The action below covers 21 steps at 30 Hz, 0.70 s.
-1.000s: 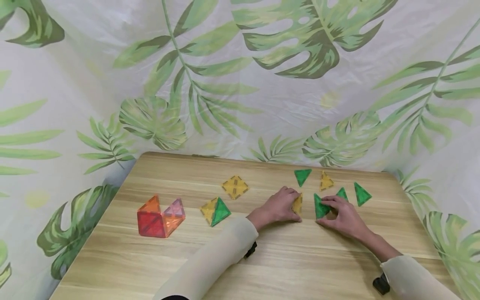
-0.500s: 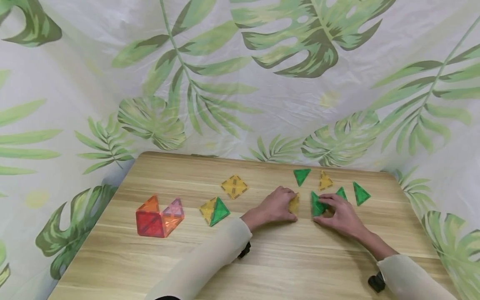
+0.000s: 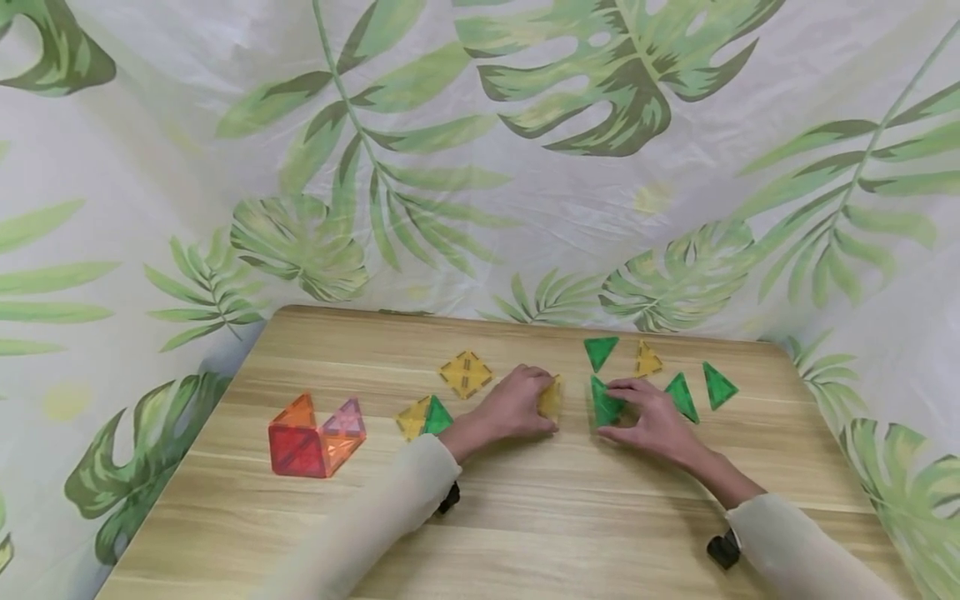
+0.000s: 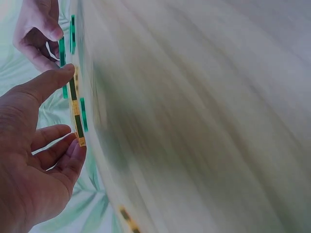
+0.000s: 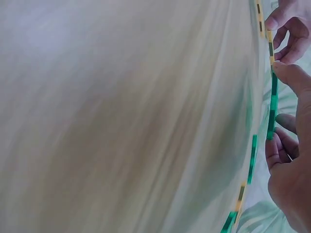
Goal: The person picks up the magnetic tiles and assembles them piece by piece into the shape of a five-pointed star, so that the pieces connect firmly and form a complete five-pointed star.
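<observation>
My left hand [image 3: 534, 402] pinches a yellow triangle tile [image 3: 552, 397] held upright on the wooden table [image 3: 525, 517]. In the left wrist view that yellow tile [image 4: 76, 114] shows edge-on between thumb and fingers. Just to its right, my right hand [image 3: 621, 405] grips a green triangle tile [image 3: 602, 401], also stood on edge. The right wrist view shows the green tile [image 5: 272, 108] edge-on in my right hand [image 5: 281, 109], with the yellow tile [image 5: 269, 46] beyond it. A small gap separates the two tiles.
Loose green triangles [image 3: 600, 350] [image 3: 681, 394] [image 3: 718, 385] and a yellow one [image 3: 647, 360] lie behind my right hand. A yellow square [image 3: 467, 372] and a joined yellow-green pair [image 3: 423, 415] lie left of my left hand. A red-orange-pink tile structure [image 3: 315, 433] stands far left. Leaf-print cloth surrounds the table.
Both hands have slid to the left across the table, each carrying its upright tile; the loose tiles stayed where they were.
</observation>
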Available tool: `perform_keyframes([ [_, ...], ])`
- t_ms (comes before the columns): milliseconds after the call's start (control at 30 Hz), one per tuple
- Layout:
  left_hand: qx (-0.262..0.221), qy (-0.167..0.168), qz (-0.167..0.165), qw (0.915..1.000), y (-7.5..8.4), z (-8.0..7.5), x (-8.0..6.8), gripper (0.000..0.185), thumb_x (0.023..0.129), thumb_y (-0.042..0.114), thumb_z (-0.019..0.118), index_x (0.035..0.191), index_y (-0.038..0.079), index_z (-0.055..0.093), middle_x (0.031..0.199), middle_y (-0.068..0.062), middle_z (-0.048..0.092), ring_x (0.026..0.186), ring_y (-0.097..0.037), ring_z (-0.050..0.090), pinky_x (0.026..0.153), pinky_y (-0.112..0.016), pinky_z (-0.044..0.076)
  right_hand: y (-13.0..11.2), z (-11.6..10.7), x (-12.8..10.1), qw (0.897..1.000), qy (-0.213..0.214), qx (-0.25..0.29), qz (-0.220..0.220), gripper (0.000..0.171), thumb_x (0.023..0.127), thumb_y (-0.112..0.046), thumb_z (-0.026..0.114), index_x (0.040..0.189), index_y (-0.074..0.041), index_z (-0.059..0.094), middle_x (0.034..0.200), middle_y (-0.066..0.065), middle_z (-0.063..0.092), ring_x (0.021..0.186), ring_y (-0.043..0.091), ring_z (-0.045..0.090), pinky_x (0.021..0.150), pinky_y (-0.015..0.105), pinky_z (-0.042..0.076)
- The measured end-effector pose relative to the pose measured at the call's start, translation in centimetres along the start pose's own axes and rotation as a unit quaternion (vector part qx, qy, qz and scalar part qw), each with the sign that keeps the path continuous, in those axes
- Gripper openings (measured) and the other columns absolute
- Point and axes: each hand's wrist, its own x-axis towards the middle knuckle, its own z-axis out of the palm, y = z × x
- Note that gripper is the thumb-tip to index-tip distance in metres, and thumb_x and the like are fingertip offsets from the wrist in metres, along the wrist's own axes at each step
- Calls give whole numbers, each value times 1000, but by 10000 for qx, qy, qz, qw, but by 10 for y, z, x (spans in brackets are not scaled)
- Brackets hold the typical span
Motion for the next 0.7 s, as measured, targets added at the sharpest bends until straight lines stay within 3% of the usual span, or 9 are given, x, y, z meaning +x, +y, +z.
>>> perform_keyframes([
  [300,-186,64,-155,9997,-21,-12,-18,77,81,35,94,141,-2,64,144,-17,64,132,-32,59,114,-39,49,-18,17,22,9997,-157,172,-107,60,74,-29,98,122,1,77,126,15,71,116,35,67,95,55,58],
  [700,-124,-47,-362,9993,-35,-17,-31,77,82,37,92,142,-2,63,146,-17,62,134,-35,57,114,-45,49,-34,43,44,9983,-353,462,-24,57,74,-28,98,120,0,78,128,14,70,118,34,66,99,52,56],
])
